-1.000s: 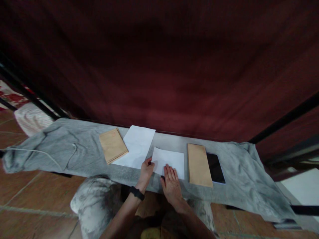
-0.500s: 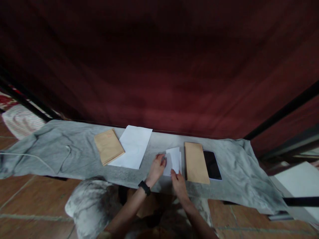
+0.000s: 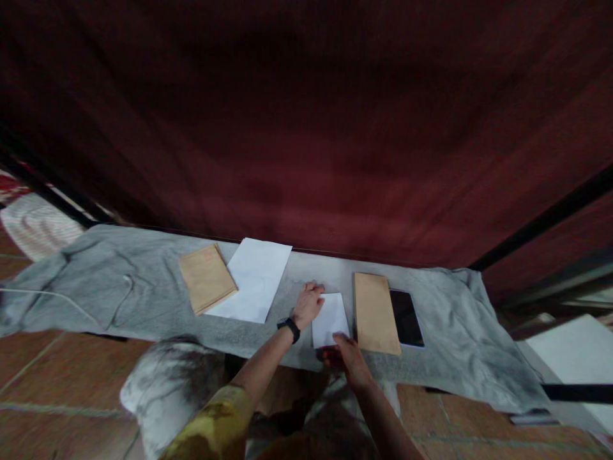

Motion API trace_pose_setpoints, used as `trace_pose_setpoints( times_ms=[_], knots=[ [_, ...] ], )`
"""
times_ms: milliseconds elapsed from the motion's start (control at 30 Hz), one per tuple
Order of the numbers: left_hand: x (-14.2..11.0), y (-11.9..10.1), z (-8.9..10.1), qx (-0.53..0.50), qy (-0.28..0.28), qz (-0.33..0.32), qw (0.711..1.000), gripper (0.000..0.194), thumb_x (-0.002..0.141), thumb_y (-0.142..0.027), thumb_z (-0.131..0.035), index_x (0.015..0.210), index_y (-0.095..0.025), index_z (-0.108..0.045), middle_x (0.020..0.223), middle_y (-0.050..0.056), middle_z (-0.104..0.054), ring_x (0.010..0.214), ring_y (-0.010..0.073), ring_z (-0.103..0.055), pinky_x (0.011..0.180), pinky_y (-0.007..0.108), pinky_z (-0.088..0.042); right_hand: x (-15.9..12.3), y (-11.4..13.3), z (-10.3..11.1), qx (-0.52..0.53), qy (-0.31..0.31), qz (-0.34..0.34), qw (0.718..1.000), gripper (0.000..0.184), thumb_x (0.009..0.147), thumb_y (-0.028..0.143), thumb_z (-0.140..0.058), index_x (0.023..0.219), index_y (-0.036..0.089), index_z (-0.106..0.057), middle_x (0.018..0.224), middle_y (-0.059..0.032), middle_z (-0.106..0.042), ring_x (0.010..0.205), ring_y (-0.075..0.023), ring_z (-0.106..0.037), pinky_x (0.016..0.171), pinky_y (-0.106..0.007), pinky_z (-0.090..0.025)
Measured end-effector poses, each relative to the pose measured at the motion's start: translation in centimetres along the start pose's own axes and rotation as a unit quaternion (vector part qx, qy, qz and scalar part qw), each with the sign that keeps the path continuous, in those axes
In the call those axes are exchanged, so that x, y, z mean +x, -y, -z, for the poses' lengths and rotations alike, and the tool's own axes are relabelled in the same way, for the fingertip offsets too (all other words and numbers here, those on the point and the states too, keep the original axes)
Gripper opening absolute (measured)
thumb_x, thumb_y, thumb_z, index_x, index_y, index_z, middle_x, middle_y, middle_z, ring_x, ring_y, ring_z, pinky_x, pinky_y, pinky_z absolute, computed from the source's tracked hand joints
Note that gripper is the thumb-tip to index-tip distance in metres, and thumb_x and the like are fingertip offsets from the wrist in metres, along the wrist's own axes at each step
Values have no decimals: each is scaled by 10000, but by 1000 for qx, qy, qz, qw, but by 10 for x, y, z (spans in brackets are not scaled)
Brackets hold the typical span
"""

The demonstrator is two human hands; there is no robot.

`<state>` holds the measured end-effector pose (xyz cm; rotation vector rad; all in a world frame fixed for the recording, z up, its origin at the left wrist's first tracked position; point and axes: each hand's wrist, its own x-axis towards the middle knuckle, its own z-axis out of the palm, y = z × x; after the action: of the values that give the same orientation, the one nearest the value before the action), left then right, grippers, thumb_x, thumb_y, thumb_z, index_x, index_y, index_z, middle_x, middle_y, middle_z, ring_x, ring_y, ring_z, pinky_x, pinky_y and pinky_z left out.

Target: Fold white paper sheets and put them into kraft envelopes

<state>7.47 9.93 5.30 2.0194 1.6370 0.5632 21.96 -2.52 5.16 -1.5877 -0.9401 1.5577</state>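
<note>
While left hand (image 3: pixel 309 304) touches left edge of small white paper (image 3: pixel 330 317), right hand (image 3: pixel 345 355) sits at near edge, thumb on top. Hands apart; cannot tell whether either grips. Paper lies on cloth-covered tabletop (image 3: pixel 469 338), between white sheets (image 3: pixel 261 276) and brown envelopes (image 3: pixel 377 314). Dark-screened tablet (image 3: pixel 407 318) adjoins envelopes. Second envelope stack (image 3: pixel 207 278) overlaps sheets.

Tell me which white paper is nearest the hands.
The small white paper, with the right hand at its near edge; the larger white paper lies farther left, partly under brown envelopes.
</note>
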Motion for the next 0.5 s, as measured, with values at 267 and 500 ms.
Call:
trace_pose_setpoints(
  times_ms=[267,500],
  knots=[
    [-41,39,30,-80,-52,140,986,81,778,-129,-598,726,-192,-599,680,-24,-593,670,149,-590,671,244,-459,18,6,-3,-91,-44,23,995,279,792,496,-581,759,222,-615,660,-29,-671,609,-209,-652,563,-301,-531],
    [-78,50,28,-121,-138,226,957,133,828,-203,-579,700,-195,-545,606,-43,-547,609,146,-579,585,235,-414,38,26,-2,-265,-135,154,942,274,888,306,-518,1124,219,-625,923,-54,-710,840,-222,-674,753,-310,-502]
  ],
)
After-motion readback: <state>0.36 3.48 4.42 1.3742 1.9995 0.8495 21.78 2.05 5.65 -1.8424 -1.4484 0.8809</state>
